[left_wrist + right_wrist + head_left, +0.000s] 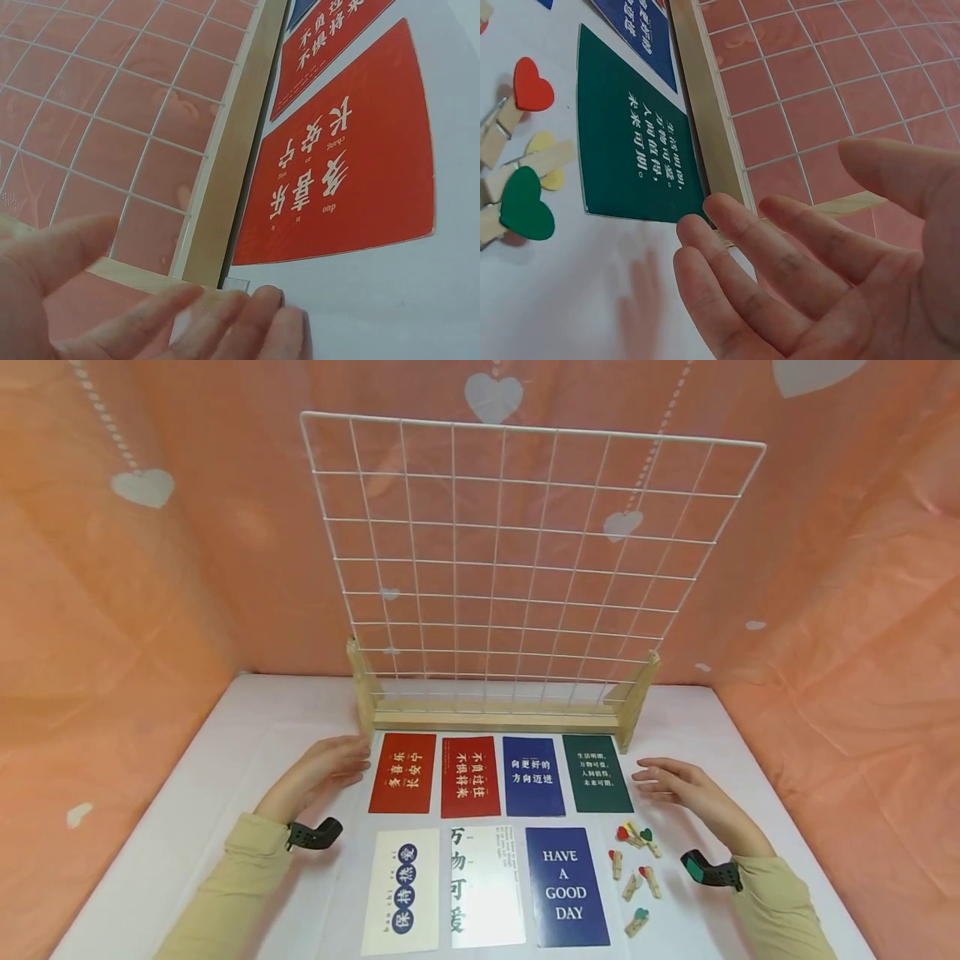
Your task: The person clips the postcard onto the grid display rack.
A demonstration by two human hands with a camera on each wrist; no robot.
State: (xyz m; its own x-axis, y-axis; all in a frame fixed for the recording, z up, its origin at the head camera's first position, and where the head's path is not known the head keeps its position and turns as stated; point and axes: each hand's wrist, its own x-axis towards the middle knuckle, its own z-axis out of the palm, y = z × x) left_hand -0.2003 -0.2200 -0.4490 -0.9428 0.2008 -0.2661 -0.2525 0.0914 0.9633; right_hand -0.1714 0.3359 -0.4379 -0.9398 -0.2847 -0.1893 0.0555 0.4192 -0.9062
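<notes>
My left hand (322,774) hovers with relaxed fingers beside the left red card (402,773), near the left foot of the grid stand. It holds nothing. On the other side, my right hand (678,789) has its fingers loosely extended next to the dark green card (597,774), also holding nothing. Between them lie a second red card (470,777) and a blue card (533,777). A nearer row has a cream card (401,891), a white card (487,887) and a navy "HAVE A GOOD DAY" card (567,887). Several small wooden clothespins (617,865) with coloured hearts lie right of the cards.
A white wire grid (510,552) stands upright in a wooden base (495,721) behind the cards. The white tabletop (285,718) is enclosed by orange cloth (112,610) with white hearts. A dark camera band (315,835) sits on each wrist.
</notes>
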